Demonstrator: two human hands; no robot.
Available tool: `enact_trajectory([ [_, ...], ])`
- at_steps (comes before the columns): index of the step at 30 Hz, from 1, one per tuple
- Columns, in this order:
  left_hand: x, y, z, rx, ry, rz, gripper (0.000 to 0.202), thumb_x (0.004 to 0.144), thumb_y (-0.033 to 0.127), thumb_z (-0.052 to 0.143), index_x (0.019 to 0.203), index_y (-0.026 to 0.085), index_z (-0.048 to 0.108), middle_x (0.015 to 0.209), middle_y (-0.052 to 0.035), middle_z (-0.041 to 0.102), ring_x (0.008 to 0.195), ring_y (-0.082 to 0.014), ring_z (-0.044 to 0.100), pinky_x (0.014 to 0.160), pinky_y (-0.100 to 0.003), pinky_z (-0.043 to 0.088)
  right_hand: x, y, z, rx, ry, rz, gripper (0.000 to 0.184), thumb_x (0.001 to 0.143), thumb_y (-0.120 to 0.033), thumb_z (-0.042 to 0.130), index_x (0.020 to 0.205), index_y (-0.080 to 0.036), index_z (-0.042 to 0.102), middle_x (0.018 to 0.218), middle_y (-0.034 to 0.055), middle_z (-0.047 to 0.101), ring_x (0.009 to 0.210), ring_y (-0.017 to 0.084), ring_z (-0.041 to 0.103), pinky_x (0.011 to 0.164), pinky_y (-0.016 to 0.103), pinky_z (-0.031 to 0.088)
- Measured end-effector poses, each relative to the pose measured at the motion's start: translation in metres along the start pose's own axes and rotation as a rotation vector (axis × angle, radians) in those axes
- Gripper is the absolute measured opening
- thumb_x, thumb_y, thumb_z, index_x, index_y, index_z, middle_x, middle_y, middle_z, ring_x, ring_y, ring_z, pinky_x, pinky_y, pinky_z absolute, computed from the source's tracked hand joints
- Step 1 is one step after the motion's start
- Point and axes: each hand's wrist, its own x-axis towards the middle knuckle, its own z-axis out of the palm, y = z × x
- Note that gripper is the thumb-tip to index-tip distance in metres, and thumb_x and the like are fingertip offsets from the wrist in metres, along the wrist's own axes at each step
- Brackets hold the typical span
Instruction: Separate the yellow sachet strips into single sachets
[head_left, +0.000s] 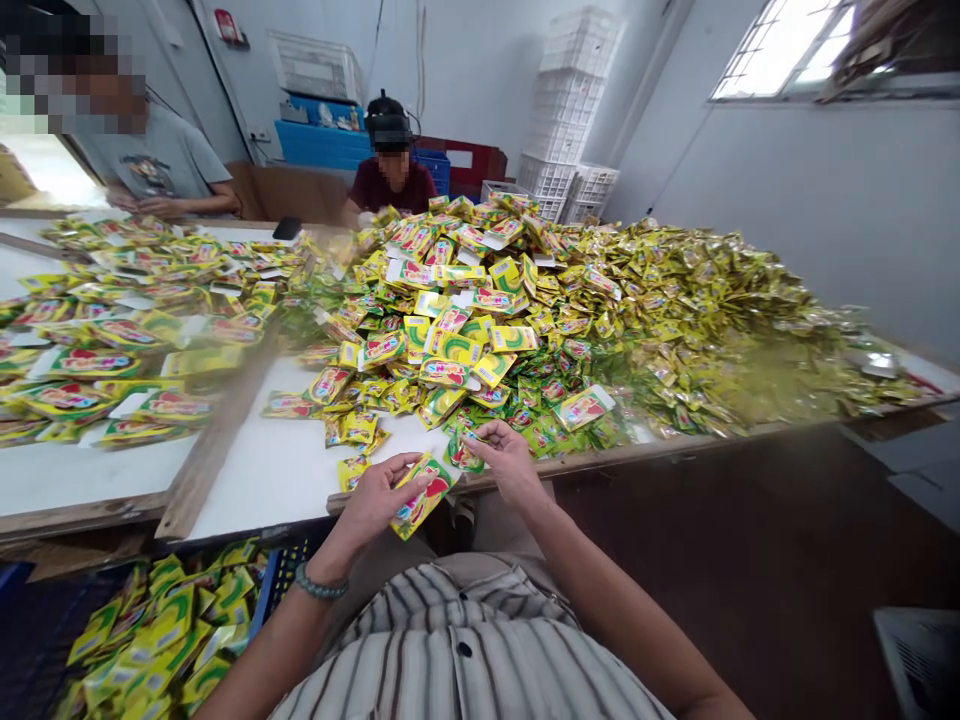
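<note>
A yellow box [421, 500] with a red fruit picture is above the person's lap, just off the table's near edge, pinched between the left hand's [381, 498] thumb and fingers. Just beside its upper end, a green packet [460, 453] is caught between the right hand's [507, 462] thumb and fingertips. Beyond both lies a heap of boxes and packets [457, 340] on the white table [247, 455]; a blue crate [262, 597] of yellow packages stands below, at the left.

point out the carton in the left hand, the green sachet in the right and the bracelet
Carton [424, 501], head view: printed face
Green sachet [460, 455], head view: printed side
Bracelet [320, 588], head view: middle beads
</note>
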Motion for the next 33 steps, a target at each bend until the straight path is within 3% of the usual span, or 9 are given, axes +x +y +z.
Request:
enact_trajectory([
  [7,-0.026,-0.015,-0.006,-0.225,0.050,-0.033,0.063,0.061,0.039,0.081,0.115,0.013,0.059,0.101,-0.0105,0.074,0.086,-0.0235,0.070,0.080,-0.035,0.054,-0.021,0.013,0.021,-0.427,0.024,-0.333,0.025,0.071,-0.036,0.073,0.066,-0.020,0.054,0.072,0.0002,0.060,0.071,0.016,0.056,0.067,0.028,0.044],
  [12,-0.049,-0.029,-0.022,-0.327,0.037,-0.064,0.058,0.068,0.037,0.078,0.118,0.015,0.060,0.108,-0.0114,0.071,0.094,-0.0239,0.068,0.084,-0.032,0.052,-0.042,0.025,0.040,-0.523,-0.122,-0.439,0.024,0.075,-0.028,0.070,0.064,-0.020,0.051,0.073,0.0016,0.061,0.073,0.016,0.056,0.067,0.027,0.043],
  [17,-0.067,-0.035,-0.043,-0.391,0.027,-0.091,0.057,0.070,0.034,0.076,0.122,0.018,0.060,0.113,-0.0103,0.070,0.095,-0.0228,0.068,0.083,-0.030,0.052,-0.030,0.025,0.055,-0.487,-0.508,-0.068,0.027,0.075,-0.038,0.070,0.065,-0.018,0.054,0.056,-0.0042,0.053,0.052,0.010,0.046,0.050,0.022,0.035],
  [19,-0.072,-0.037,-0.055,-0.415,0.091,-0.127,0.058,0.068,0.034,0.078,0.121,0.018,0.061,0.113,-0.0099,0.070,0.092,-0.0222,0.068,0.080,-0.029,0.052,-0.012,0.023,0.063,-0.480,-0.635,-0.029,0.022,0.080,-0.039,0.064,0.075,-0.018,0.060,0.064,-0.0024,0.061,0.056,0.011,0.050,0.053,0.022,0.038],
  [22,-0.077,-0.038,-0.073,-0.447,0.269,-0.190,0.066,0.061,0.035,0.082,0.121,0.018,0.060,0.109,-0.0098,0.071,0.087,-0.0217,0.070,0.074,-0.028,0.054,0.023,0.024,0.085,-0.656,-0.659,-0.282,0.017,0.087,-0.029,0.057,0.099,-0.020,0.065,0.094,0.0036,0.070,0.075,0.015,0.058,0.070,0.026,0.043],
  [24,-0.078,-0.035,-0.084,-0.464,0.364,-0.211,0.073,0.057,0.034,0.084,0.122,0.017,0.058,0.106,-0.0095,0.072,0.084,-0.0214,0.070,0.073,-0.027,0.054,0.044,0.029,0.106,-0.862,-0.760,-0.509,0.026,0.085,-0.020,0.058,0.111,-0.021,0.064,0.107,0.0064,0.068,0.088,0.018,0.057,0.078,0.029,0.041],
  [27,-0.076,-0.028,-0.095,-0.494,0.426,-0.221,0.075,0.056,0.032,0.085,0.123,0.016,0.056,0.100,-0.0088,0.074,0.082,-0.0203,0.071,0.072,-0.027,0.054,0.062,0.041,0.129,-1.146,-0.970,-0.707,0.032,0.080,-0.017,0.065,0.112,-0.019,0.064,0.100,0.0098,0.069,0.095,0.023,0.052,0.082,0.034,0.037],
  [30,-0.068,-0.023,-0.097,-0.498,0.442,-0.196,0.073,0.058,0.032,0.084,0.124,0.015,0.055,0.097,-0.0080,0.074,0.081,-0.0194,0.071,0.072,-0.026,0.054,0.065,0.052,0.127,-1.213,-0.909,-0.647,0.023,0.077,-0.021,0.069,0.099,-0.016,0.066,0.085,0.0103,0.068,0.092,0.025,0.050,0.080,0.036,0.036],
  [33,-0.053,-0.023,-0.091,-0.455,0.430,-0.185,0.075,0.060,0.036,0.082,0.126,0.016,0.053,0.094,-0.0069,0.075,0.076,-0.0189,0.070,0.068,-0.026,0.054,0.060,0.055,0.100,-0.945,-0.619,-0.433,0.015,0.079,-0.021,0.065,0.094,-0.017,0.064,0.078,0.0057,0.063,0.080,0.020,0.052,0.074,0.032,0.039],
])
